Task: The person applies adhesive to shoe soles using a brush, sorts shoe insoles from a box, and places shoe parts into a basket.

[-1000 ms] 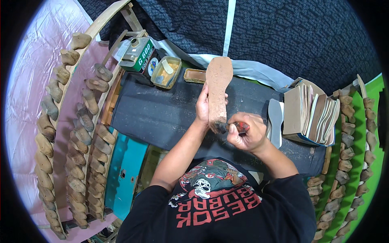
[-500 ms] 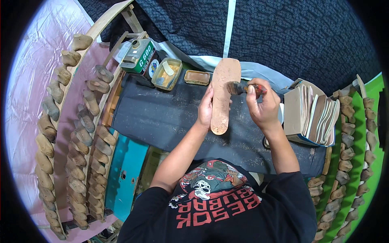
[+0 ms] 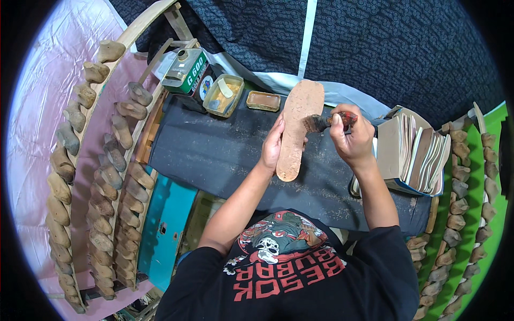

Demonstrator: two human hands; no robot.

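Note:
A tan, speckled insole (image 3: 299, 128) is held lengthwise above the table by my left hand (image 3: 273, 144). The fingers go beneath it, and a fingertip shows at its right edge. In my right hand (image 3: 352, 138) is a brush (image 3: 324, 123) with a dark, stained head and a reddish handle. Its bristles touch the insole's face near the middle, at the right side. The right fingers are closed round the handle, thumb uppermost.
A dark cloth-covered table (image 3: 214, 144) lies below. At its back left are a green can (image 3: 184, 75), a tub with a spatula (image 3: 224, 96) and a small dish (image 3: 263, 100). A box of insoles (image 3: 412, 152) stands right. Racks of wooden shoe lasts (image 3: 59, 190) flank both sides.
The whole view has shifted slightly. Both hands keep their grip, and the brush stays on the insole with its handle tilted a little differently.

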